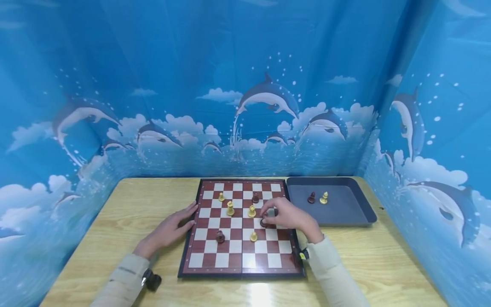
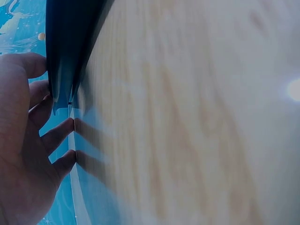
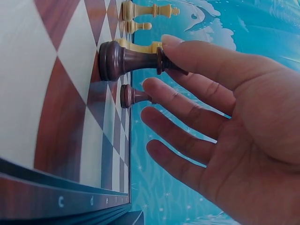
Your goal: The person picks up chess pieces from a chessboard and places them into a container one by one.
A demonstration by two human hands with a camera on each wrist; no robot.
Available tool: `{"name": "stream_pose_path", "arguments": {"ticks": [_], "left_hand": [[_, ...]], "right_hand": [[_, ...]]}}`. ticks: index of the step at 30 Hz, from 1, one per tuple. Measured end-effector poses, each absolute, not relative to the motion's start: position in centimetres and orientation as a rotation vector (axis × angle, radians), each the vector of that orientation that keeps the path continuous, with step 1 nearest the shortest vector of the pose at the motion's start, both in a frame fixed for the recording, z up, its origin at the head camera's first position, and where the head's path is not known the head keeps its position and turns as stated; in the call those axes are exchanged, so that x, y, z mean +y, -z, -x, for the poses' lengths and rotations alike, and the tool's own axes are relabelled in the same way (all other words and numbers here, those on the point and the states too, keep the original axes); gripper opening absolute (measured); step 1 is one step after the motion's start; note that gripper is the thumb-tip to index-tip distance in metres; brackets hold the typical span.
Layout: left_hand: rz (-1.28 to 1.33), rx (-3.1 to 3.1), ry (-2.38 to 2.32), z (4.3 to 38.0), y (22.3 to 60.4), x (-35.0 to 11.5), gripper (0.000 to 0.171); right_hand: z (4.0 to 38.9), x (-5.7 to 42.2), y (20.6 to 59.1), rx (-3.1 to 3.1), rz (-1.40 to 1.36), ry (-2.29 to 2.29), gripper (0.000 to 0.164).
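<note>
Dark chess piece (image 3: 138,61) stands upright to the board in the upper middle of my right wrist view, just right of centre in my head view. I see the right hand (image 1: 287,214) pinching its top between thumb and index finger, the other fingers extended free; I cannot tell whether its base touches the chessboard (image 1: 235,260). At centre left of the head view, the left hand (image 1: 170,230) lies open, fingers straight, fingertips at the board's left edge. Around the middle of the board I count four yellow pieces (image 1: 230,209) and two other dark pieces (image 1: 220,237). Right of centre, a grey tray (image 1: 345,214) on the wooden table (image 1: 130,221) holds one dark and one yellow piece. Behind hangs a blue dolphin curtain (image 1: 184,59).
</note>
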State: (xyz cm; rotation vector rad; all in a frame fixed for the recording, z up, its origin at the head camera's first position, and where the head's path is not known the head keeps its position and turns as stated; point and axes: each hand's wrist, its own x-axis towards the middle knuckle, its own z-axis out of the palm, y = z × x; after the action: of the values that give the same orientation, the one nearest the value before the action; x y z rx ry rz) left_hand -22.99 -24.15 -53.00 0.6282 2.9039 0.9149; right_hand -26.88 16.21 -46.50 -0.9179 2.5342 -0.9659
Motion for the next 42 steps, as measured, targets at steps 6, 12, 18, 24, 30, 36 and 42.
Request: {"name": "stream_pose_path", "arguments": {"ticks": [6, 12, 18, 24, 30, 36, 42], "left_hand": [[-0.598, 2.888, -0.921, 23.0, 52.9, -24.0, 0.058], [-0.610, 2.896, -0.923, 22.9, 52.8, -24.1, 0.058], [-0.602, 2.892, -0.922, 22.9, 52.9, -24.1, 0.057], [-0.600, 2.886, -0.924, 23.1, 52.9, -24.0, 0.057], [-0.611, 2.886, -0.932, 23.0, 52.9, -24.0, 0.057], [-0.612, 2.892, -0.926, 23.0, 52.9, -24.0, 0.057], [-0.598, 2.892, -0.922, 22.9, 52.8, -24.0, 0.057]], "right_hand": [[27.0, 16.3, 46.4, 2.535, 0.941, 0.968, 0.012], [27.0, 16.4, 46.4, 2.526, 0.948, 0.975, 0.013], [27.1, 16.5, 46.4, 2.514, 0.969, 0.996, 0.013], [27.2, 16.7, 46.2, 2.524, 0.999, 0.987, 0.013], [27.0, 17.0, 46.2, 2.542, 1.015, 1.037, 0.012], [26.9, 17.3, 45.5, 2.537, 0.980, 1.151, 0.019], [27.1, 17.7, 45.3, 2.532, 0.943, 1.148, 0.022]]}}
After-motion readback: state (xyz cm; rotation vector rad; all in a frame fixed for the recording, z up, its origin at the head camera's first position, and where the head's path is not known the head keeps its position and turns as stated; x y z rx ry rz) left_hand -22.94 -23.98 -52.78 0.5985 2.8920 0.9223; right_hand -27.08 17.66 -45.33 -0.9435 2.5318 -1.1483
